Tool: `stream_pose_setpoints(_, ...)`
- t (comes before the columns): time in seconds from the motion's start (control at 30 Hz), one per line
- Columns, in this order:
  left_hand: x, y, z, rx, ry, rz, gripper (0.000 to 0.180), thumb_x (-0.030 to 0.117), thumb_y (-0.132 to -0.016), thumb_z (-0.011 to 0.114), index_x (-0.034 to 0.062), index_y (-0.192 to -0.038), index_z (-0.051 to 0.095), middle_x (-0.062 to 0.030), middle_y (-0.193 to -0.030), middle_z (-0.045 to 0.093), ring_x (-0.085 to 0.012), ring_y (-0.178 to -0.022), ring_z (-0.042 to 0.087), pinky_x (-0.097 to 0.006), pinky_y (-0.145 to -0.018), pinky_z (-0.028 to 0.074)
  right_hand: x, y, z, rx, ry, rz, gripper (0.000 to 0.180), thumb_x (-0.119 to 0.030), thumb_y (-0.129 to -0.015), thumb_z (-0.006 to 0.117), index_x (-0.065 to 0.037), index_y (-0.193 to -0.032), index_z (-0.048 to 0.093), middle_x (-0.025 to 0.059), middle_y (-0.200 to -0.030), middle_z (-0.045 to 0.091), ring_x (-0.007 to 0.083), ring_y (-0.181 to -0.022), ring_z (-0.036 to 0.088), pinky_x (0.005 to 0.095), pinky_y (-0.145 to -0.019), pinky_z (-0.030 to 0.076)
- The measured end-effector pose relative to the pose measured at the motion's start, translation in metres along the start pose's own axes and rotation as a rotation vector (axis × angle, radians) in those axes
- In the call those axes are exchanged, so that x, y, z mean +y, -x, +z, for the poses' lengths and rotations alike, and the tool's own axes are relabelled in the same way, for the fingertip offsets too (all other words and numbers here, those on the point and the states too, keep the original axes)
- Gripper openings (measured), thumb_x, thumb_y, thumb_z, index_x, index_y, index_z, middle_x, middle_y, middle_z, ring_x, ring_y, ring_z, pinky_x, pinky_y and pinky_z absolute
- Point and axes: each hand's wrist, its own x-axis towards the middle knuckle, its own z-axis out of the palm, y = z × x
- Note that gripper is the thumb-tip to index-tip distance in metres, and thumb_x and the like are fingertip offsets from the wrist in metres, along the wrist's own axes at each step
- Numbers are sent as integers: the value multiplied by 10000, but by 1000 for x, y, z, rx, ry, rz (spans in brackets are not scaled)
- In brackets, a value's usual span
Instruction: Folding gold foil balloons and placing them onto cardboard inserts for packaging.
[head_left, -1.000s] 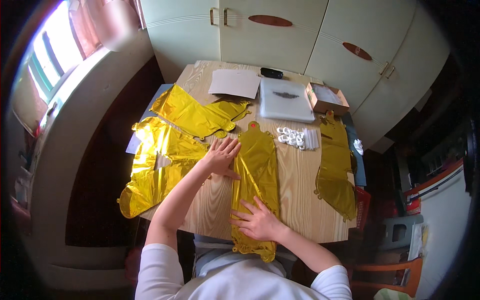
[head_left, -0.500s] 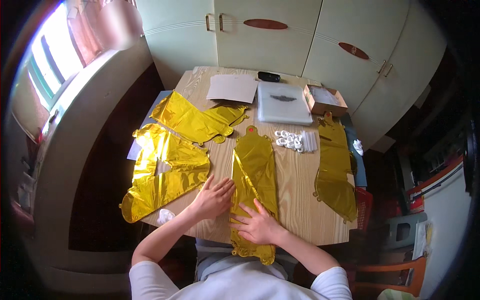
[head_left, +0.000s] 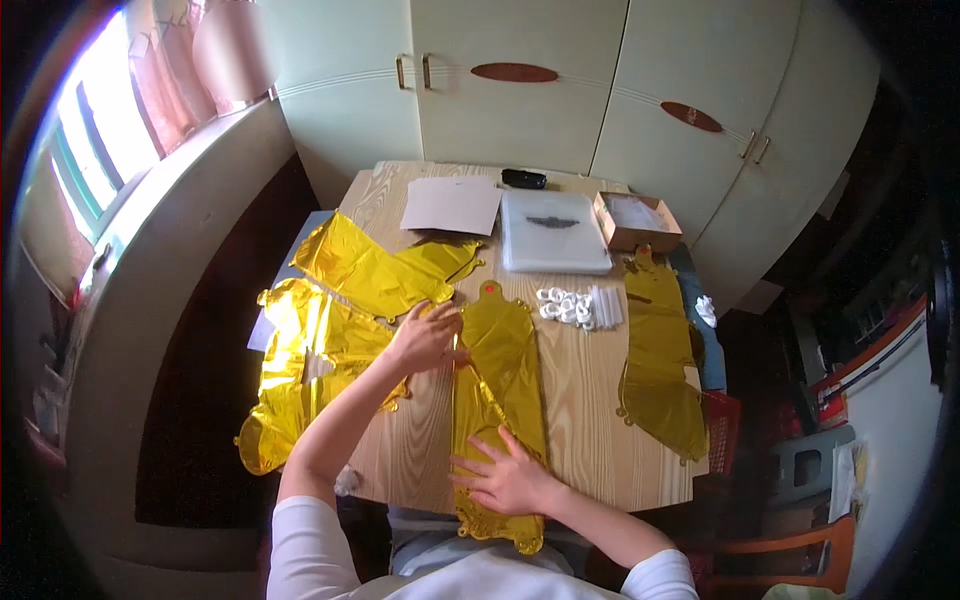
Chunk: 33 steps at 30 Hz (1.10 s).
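A flat gold foil balloon [head_left: 512,390] with a small red spot on its top tab lies lengthwise in front of me. A crease runs slantwise across it. Near the balloon's upper left edge is my left hand [head_left: 424,340], open, its fingers apart and the thumb toward that edge. Lower down, my right hand [head_left: 508,474] rests open and flat on the foil, fingers spread. The left forearm partly covers another gold balloon [head_left: 290,340] at the left. Behind that one lies a further gold balloon [head_left: 360,265].
At the right edge lies another gold balloon [head_left: 660,370]. White rings [head_left: 565,307] and clear tubes [head_left: 605,307] sit mid-table. Farther back are pale sheets [head_left: 450,205], a translucent flat case [head_left: 555,245], a black object [head_left: 523,179] and an open cardboard box [head_left: 638,238].
My left hand has moved away from me along the balloon's left edge. The right hand stays on the lower foil. The whole view has shifted, so the table sits lower.
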Motion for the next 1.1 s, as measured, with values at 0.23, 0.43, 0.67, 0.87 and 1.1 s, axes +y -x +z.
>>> stream_pose_setpoints(0.23,-71,-149,15,378,-102,-49,111,171,-832,544,99,-894,603,-45,-936,632,-211,-994,618,-363,-816,493,5,2,4,-19,-24,16,454,-432,-966,451,-301,-1398,495,-48,-1492,423,277,-1420,314,657,-1126,153)
stream_pose_setpoints(0.43,-130,-212,49,102,-278,-112,220,164,-883,523,100,-1049,651,-65,-1051,668,-238,-1010,646,-398,-867,506,2,2,4,56,-88,11,478,-452,-953,478,-319,-1413,480,-66,-1505,408,241,-1419,315,632,-1148,119)
stream_pose_setpoints(0.67,-134,-219,29,65,-118,-123,143,161,-900,502,94,-953,616,-136,-869,707,-332,-828,694,-446,-704,559,5,3,8,71,-136,26,482,-464,-947,483,-329,-1410,483,-75,-1504,410,240,-1427,304,627,-1153,105)
stream_pose_setpoints(0.87,-99,-179,-45,443,-120,-320,86,152,-873,551,75,-834,550,-93,-733,672,-296,-702,681,-409,-594,544,4,2,2,-18,-56,10,513,-467,-956,465,-316,-1445,432,-47,-1526,373,268,-1433,291,654,-1135,134)
stream_pose_setpoints(1.1,24,-46,-99,670,-222,260,483,155,-786,675,87,-1257,598,-28,-1057,610,-104,-678,575,-265,-496,518,4,1,2,-118,35,14,528,-457,-976,417,-310,-1480,361,-20,-1558,316,302,-1449,251,682,-1120,156)
